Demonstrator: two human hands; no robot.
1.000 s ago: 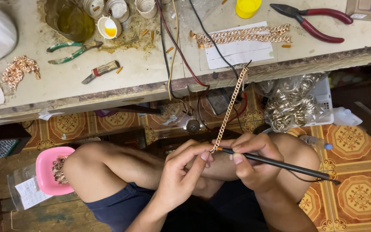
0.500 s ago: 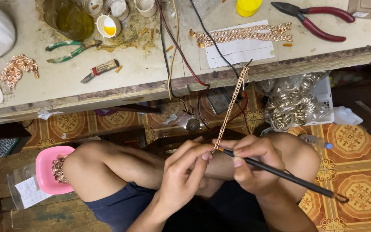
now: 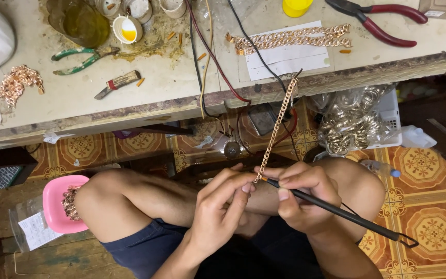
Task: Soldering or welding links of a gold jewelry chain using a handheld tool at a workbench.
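A copper-coloured chain (image 3: 276, 130) stretches taut from a hook at the workbench edge (image 3: 295, 82) down to my hands. My left hand (image 3: 222, 212) pinches the chain's lower end between thumb and fingertips. Held like a pen in my right hand (image 3: 301, 195) is a thin black rod tool (image 3: 347, 214), its tip touching the chain's lowest links. A thin wire runs from the tool's back end. Both hands hover over my crossed bare knees.
On the workbench lie several finished chains on white paper (image 3: 290, 39), red-handled pliers (image 3: 383, 18), green-handled pliers (image 3: 81, 59), a copper chain heap (image 3: 19, 82), small cups (image 3: 127, 28) and cables (image 3: 207, 57). A bag of rings (image 3: 352, 124) hangs below. A pink bowl (image 3: 58, 204) sits at my left knee.
My hands stay at the chain's lower end; fingers have shifted only slightly. The chain remains taut.
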